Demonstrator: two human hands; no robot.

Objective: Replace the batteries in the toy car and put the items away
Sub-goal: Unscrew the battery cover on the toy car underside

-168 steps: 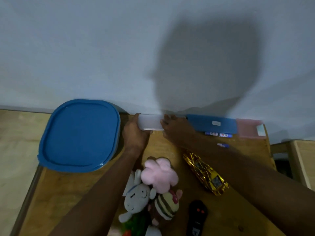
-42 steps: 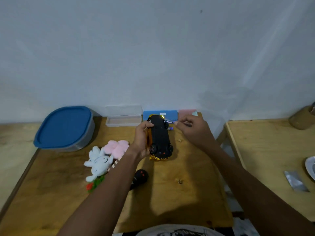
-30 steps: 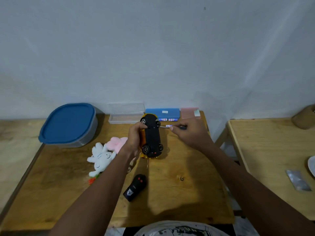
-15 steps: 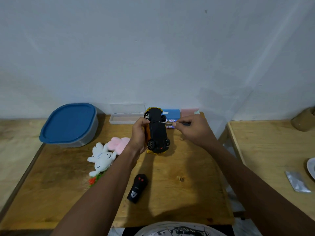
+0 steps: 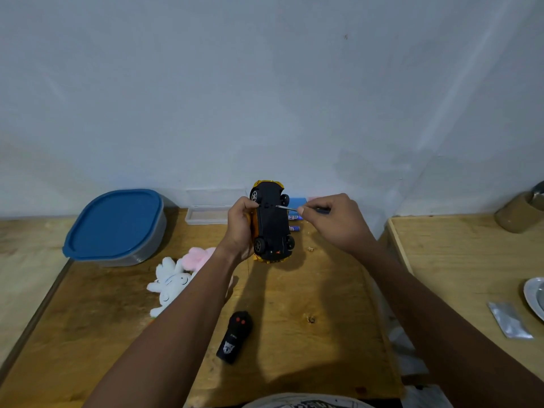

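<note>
My left hand (image 5: 240, 228) grips a gold toy car (image 5: 272, 223) by its side, held above the wooden table (image 5: 294, 295) with its black underside and wheels facing me. My right hand (image 5: 335, 220) pinches a thin screwdriver (image 5: 287, 207); its metal tip touches the car's underside near the upper wheels. Small blue batteries (image 5: 295, 222) lie on the table just behind the car, partly hidden by it. A black remote control (image 5: 235, 337) lies flat on the table near me.
A blue-lidded container (image 5: 116, 225) stands at the back left. A clear plastic box (image 5: 207, 212) and a blue box (image 5: 298, 200) sit against the wall. White and pink plush toys (image 5: 176, 278) lie left of my forearm. A second table (image 5: 471, 260) at the right carries a foil packet (image 5: 509, 319).
My left hand has lifted the upside-down car slightly higher. The right hand brought the screwdriver tip onto the car's underside and holds it there.
</note>
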